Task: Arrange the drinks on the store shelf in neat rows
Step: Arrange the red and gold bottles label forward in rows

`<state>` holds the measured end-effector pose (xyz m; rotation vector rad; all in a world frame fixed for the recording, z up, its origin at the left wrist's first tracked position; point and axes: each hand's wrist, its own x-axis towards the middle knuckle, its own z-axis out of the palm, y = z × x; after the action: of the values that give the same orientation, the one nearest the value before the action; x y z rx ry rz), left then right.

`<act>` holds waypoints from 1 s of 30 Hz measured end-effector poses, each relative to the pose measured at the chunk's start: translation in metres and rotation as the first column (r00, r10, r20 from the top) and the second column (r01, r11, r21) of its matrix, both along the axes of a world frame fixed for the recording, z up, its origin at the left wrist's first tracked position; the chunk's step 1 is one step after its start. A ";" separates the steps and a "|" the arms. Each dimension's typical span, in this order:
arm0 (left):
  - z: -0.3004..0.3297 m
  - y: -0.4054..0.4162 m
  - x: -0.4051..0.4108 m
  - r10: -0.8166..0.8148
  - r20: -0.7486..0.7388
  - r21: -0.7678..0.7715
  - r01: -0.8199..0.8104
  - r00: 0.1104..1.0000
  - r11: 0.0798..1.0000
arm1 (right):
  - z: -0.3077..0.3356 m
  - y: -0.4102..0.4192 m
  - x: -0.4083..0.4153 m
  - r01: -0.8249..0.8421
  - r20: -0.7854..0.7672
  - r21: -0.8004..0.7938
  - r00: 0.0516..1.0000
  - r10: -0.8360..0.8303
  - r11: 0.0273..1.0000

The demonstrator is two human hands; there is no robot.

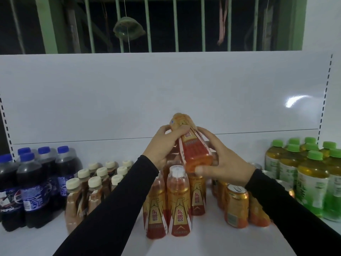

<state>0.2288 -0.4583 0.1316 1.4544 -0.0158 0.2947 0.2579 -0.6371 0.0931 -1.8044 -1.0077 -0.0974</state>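
Both hands are up at the middle of the frame, closed around one orange energy-drink bottle with a red and gold label (193,146), which is tilted with its top pointing away toward the back panel and is carried clear of the shelf. The left hand (164,146) wraps the upper part near the neck, fingers curled over it; the right hand (223,159) cups the base end, thumb lying along the bottom. Directly beneath stand the matching bottles with clear caps (178,202), lined up front to back at lower centre. To my eye the job in hand is to set this one down in that group, and doing it well probably means turning it upright before lowering it, label facing forward, then easing it into an open spot behind the front bottles without knocking their caps. Gold cans (236,206) crowd just right of them, so the right wrist looks to have little room. The white shelf board (114,235) is smooth and glossy; bottles should slide easily on it. At lower left sit dark cola bottles with blue caps (31,189) and brown bottles with cream caps (92,187); green-capped tea bottles (313,178) fill the right edge. Above the white back panel (166,89), green window bars (147,24) stand against darkness.
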 end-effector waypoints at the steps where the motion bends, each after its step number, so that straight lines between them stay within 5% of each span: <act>1: -0.003 -0.001 0.001 -0.003 0.032 0.038 0.002 0.999 0.999 | -0.001 -0.001 0.003 0.024 -0.042 0.033 0.999 -0.023 0.999; 11: -0.006 -0.013 -0.001 -0.229 0.307 0.286 0.140 0.924 0.948 | -0.006 -0.015 0.021 0.162 -0.074 0.119 0.985 -0.154 0.980; 17: -0.008 -0.016 -0.007 -0.213 0.440 0.288 0.087 0.873 0.954 | -0.018 -0.020 0.025 0.366 0.179 0.188 0.900 -0.398 0.912; 30: -0.007 -0.011 -0.008 -0.276 0.478 0.407 0.068 0.834 0.911 | -0.025 -0.025 0.032 0.412 0.287 0.223 0.838 -0.464 0.883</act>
<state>0.2210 -0.4688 0.1248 1.6957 -0.6889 0.5577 0.2901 -0.6619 0.0680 -1.8826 -0.7644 -0.7710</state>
